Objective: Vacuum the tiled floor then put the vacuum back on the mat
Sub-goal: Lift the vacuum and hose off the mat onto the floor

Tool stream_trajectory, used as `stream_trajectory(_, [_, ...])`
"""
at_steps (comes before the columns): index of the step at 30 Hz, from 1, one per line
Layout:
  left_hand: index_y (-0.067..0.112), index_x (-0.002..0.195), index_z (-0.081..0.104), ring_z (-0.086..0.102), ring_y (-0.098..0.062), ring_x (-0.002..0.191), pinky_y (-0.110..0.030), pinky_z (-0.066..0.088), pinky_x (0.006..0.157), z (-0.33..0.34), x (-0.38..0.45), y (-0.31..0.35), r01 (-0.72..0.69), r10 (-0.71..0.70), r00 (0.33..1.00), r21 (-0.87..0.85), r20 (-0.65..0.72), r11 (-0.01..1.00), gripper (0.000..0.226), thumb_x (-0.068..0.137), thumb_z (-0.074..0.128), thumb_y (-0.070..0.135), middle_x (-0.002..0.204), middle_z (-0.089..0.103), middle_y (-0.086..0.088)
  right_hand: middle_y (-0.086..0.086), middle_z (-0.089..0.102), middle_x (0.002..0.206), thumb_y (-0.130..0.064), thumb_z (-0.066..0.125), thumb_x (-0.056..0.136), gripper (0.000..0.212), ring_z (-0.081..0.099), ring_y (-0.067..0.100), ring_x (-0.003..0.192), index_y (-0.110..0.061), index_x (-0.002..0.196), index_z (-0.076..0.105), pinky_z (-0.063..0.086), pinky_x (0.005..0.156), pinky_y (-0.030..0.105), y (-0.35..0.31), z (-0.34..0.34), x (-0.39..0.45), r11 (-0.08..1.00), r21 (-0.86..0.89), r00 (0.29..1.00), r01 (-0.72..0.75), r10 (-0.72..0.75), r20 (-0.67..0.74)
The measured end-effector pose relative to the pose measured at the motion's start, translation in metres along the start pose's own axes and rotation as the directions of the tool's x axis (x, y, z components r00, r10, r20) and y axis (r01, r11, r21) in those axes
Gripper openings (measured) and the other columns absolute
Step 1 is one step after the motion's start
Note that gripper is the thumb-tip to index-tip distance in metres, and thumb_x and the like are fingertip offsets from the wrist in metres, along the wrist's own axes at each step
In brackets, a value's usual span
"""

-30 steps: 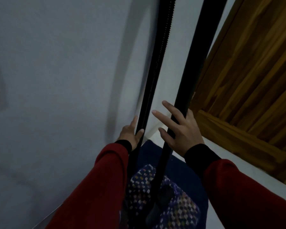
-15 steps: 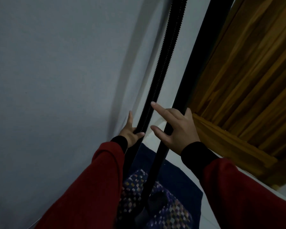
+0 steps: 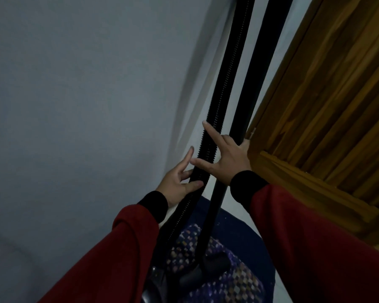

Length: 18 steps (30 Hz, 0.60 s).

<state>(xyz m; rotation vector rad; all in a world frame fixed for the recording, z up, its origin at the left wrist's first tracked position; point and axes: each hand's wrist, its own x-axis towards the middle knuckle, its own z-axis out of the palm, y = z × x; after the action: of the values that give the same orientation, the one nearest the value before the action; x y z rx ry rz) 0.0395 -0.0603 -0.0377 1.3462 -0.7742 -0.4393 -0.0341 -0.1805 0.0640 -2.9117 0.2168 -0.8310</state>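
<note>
Head view, left hand (image 3: 175,182) on ribbed hose (image 3: 225,84), right hand (image 3: 230,158) perhaps gripping wand (image 3: 258,73) (no legible labels)

We have one view only, from a wide-angle camera worn on our head, so no second view shares any part of the scene. It looks forward and steeply down along our dark red sleeves (image 3: 315,248) into a room corner, close to the pale grey wall (image 3: 74,106) at left and the brown wooden door (image 3: 337,106) at right. The blue patterned mat (image 3: 245,237) lies below, near the bottom edge.
</note>
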Motion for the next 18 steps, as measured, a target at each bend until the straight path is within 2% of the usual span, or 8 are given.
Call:
stream_trajectory(2, [0.069,0.125,0.024,0.044,0.002,0.125,-0.009,0.043,0.090,0.006,-0.002,0.004,-0.017,0.017,1.000,0.000,-0.012,1.000,0.086,0.083,0.069,0.010,0.139,0.041,0.020,-0.001,0.053,0.119,-0.066,0.064,0.071,0.089,0.035,0.032,0.114,-0.054,0.143,0.014,0.006,0.088,0.025,-0.001,0.005,0.004,0.998,0.055,1.000,-0.015,0.016,-0.009])
stream_trajectory(4, [0.058,0.138,0.018,0.041,-0.006,0.132,-0.028,0.038,0.106,0.010,-0.005,0.006,-0.009,0.009,0.999,-0.001,-0.034,1.000,0.089,0.082,0.070,0.011,0.147,0.040,0.009,-0.001,0.053,0.117,-0.059,0.068,0.072,0.086,0.035,0.032,0.114,-0.053,0.143,0.019,0.009,0.087,0.027,0.000,0.009,0.005,0.997,0.078,0.999,-0.022,0.024,-0.022])
stream_trajectory(5, [0.052,0.142,0.014,0.039,-0.007,0.133,-0.033,0.035,0.110,0.013,-0.007,0.007,0.003,-0.002,0.999,0.012,-0.041,1.000,0.091,0.082,0.070,0.013,0.149,0.038,0.005,-0.002,0.053,0.116,-0.057,0.068,0.072,0.084,0.035,0.033,0.115,-0.053,0.142,0.021,0.011,0.085,0.028,0.000,0.010,0.005,0.997,0.070,0.999,-0.018,0.020,-0.027])
stream_trajectory(10, [0.043,0.145,-0.011,0.037,-0.007,0.134,-0.021,0.030,0.102,0.017,-0.029,0.009,0.142,-0.144,0.989,0.069,0.025,0.987,0.102,0.085,0.068,0.020,0.148,0.040,-0.001,-0.004,0.053,0.118,-0.046,0.071,0.072,0.083,0.037,0.033,0.114,-0.051,0.142,0.025,0.023,0.082,0.032,0.000,0.014,-0.001,1.000,-0.018,1.000,0.013,-0.014,-0.020])
stream_trajectory(13, [0.040,0.146,-0.010,0.044,-0.011,0.129,-0.021,0.035,0.101,-0.002,-0.065,0.002,0.264,-0.293,0.949,0.212,0.118,0.941,0.100,0.084,0.068,0.030,0.144,0.044,-0.002,-0.002,0.053,0.117,-0.042,0.072,0.072,0.084,0.036,0.034,0.115,-0.050,0.142,0.027,0.024,0.082,0.034,0.000,0.013,-0.003,1.000,-0.002,1.000,0.023,-0.023,-0.018])
stream_trajectory(16, [0.039,0.148,0.005,0.052,-0.011,0.113,-0.022,0.038,0.097,-0.028,-0.122,-0.014,0.342,-0.494,0.857,0.554,0.149,0.759,0.094,0.080,0.069,0.042,0.127,0.053,0.004,0.000,0.052,0.115,-0.041,0.073,0.071,0.084,0.033,0.036,0.113,-0.050,0.142,0.028,0.026,0.082,0.036,0.000,0.013,-0.006,0.999,0.017,0.999,0.034,-0.034,-0.017])
stream_trajectory(18, [0.040,0.147,0.012,0.051,-0.006,0.093,-0.015,0.038,0.085,-0.036,-0.160,-0.019,0.368,-0.583,0.800,0.649,0.144,0.666,0.091,0.078,0.071,0.042,0.107,0.050,0.009,0.001,0.052,0.115,-0.042,0.074,0.071,0.084,0.033,0.037,0.114,-0.049,0.142,0.028,0.030,0.085,0.039,-0.002,0.013,-0.007,0.999,0.009,0.999,0.049,-0.049,-0.010])
